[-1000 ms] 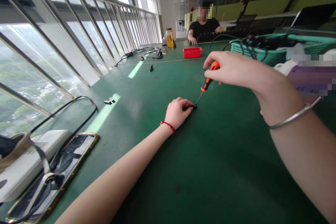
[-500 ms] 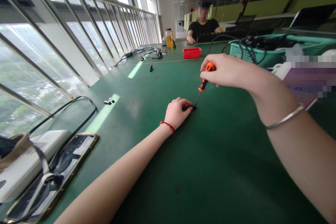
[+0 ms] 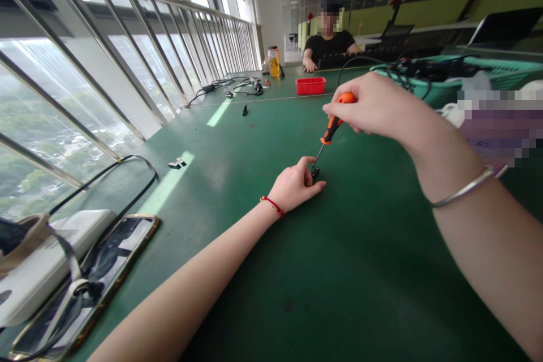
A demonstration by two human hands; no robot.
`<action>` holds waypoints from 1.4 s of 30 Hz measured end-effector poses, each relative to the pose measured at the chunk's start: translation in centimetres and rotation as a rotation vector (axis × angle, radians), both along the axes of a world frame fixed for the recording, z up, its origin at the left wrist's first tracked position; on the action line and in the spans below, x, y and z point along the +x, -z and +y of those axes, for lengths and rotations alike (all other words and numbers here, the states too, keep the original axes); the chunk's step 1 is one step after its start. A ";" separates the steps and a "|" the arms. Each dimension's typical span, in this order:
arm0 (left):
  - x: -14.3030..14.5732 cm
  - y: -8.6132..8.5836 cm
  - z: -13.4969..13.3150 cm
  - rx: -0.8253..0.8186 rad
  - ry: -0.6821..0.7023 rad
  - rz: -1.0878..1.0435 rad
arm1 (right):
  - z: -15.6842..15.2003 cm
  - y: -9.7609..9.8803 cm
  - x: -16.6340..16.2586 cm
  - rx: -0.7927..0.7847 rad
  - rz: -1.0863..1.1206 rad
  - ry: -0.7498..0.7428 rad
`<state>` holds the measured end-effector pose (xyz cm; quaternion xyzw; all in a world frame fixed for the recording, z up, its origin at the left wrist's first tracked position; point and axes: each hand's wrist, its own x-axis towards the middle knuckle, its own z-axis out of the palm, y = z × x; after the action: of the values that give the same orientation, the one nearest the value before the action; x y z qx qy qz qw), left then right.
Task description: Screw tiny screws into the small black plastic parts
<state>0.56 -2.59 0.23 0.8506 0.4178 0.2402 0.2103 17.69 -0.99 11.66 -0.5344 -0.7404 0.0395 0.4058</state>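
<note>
My right hand [image 3: 369, 104] is closed around the orange and black handle of a screwdriver [image 3: 333, 127]. Its thin shaft slants down to the left, and the tip is beside a small black part [image 3: 315, 172] on the table. Whether the tip touches the part I cannot tell. My left hand [image 3: 297, 184], with a red cord bracelet at the wrist, rests on the table at that part. Its thumb and index finger are spread apart on either side of the black part, which is partly hidden behind the curled fingers.
On the green table [image 3: 254, 294] are small metal-and-black pieces [image 3: 177, 163], a black piece [image 3: 245, 110], cables [image 3: 250, 87] and a red box [image 3: 310, 86]. A phone [image 3: 114, 260] and white device [image 3: 55, 260] lie left; a teal basket [image 3: 500, 70] stands right. Opposite sits a person [image 3: 328, 42].
My left thumb and fingers have spread from their pinch on the black part, which has turned. The screwdriver leans more, with its handle tilted right.
</note>
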 end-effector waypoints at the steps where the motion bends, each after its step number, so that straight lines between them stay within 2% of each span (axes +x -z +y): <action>1: 0.0 0.0 0.0 -0.004 0.036 -0.008 | 0.1 0.0 0.2 0.027 0.010 -0.013; 3: -0.1 -0.1 -0.1 0.034 0.036 -0.003 | 0.3 0.0 0.5 0.094 0.019 -0.031; 7: -0.1 0.1 0.2 0.240 -0.130 0.043 | 0.2 -0.1 0.8 0.075 -0.015 0.056; 9: -0.1 0.3 0.3 0.291 -0.098 0.054 | 0.3 -0.1 0.9 0.059 -0.009 0.067; 13: -0.1 0.7 0.6 0.230 0.076 0.068 | 0.0 -0.2 0.8 0.097 0.035 -0.007; 18: -0.3 0.6 0.5 0.173 0.048 0.032 | -1.6 -1.6 0.1 -0.191 -0.099 0.252; 23: -0.5 0.3 0.3 0.125 -0.016 -0.002 | -2.0 -2.1 -0.1 -0.266 -0.129 0.258; 27: -0.7 0.2 0.2 0.100 -0.054 -0.010 | -1.5 -1.6 -0.2 -0.203 -0.100 0.246; 32: -0.8 0.1 0.3 0.068 -0.090 -0.017 | -1.8 -1.3 -1.0 0.017 0.212 0.141; 35: -0.7 -0.1 0.1 0.080 -0.191 -0.001 | -2.6 -1.7 -1.3 0.161 0.255 0.118; 39: -0.7 -0.3 -0.3 0.119 -0.358 0.048 | -3.2 -1.6 -1.2 0.133 0.188 0.145; 42: -0.7 -0.3 -0.2 0.112 -0.297 0.007 | -3.0 -0.9 -1.3 0.110 0.116 0.171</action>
<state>-0.14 -2.83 0.48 0.7907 0.5255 0.2887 0.1233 16.37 -4.00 12.55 -0.5691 -0.6685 -0.0050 0.4788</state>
